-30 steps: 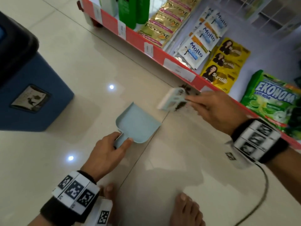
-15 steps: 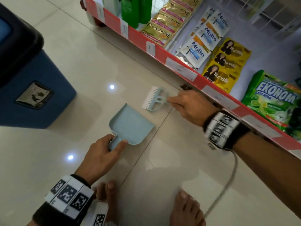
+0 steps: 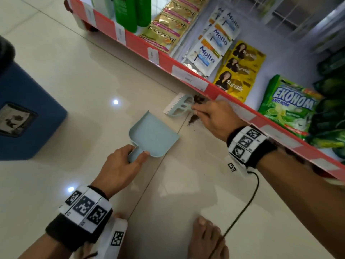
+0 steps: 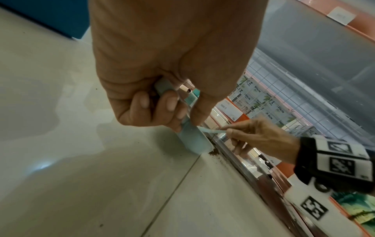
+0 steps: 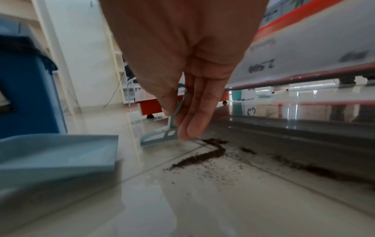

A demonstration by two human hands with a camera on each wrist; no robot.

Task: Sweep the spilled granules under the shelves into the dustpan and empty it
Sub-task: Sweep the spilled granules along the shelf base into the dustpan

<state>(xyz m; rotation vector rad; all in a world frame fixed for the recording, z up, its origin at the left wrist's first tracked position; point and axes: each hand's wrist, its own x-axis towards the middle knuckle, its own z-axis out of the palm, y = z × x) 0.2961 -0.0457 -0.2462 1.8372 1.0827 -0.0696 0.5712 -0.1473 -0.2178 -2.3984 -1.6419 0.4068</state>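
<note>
Since the half-second-earlier head frame the right hand [image 3: 214,118] is sitting closer to the red shelf edge [image 3: 168,62], and the small brush [image 3: 179,106] it carries is lying further back, just beside the dark pile at the shelf base; the dustpan [image 3: 152,136] is staying roughly where it was. Right hand is pinching the brush [image 5: 160,136] handle between thumb and fingers, the other fingers [image 5: 194,121] extending straight down toward the floor; bristle edge is resting on the tile. Left hand [image 3: 119,169] is gripping the dustpan handle, fingers [image 4: 142,102] curled under it and thumb on top; the pan is lying flat on the floor tile [image 3: 74,71], its open mouth facing the shelf. Spilled granules [image 5: 202,157] are lying as a dark streak along the tile joint, between brush and pan, with looser grains scattered to the right along the shelf base; more of them [image 3: 193,119] are showing beside the right hand's fingertips. Whether any granules are in the pan cannot be told. Blue bin [image 3: 28,118] is standing well to the left, apart from the pan. Sachets and a green Ekonomi pack [image 3: 291,105] are sitting on the shelf above.
</note>
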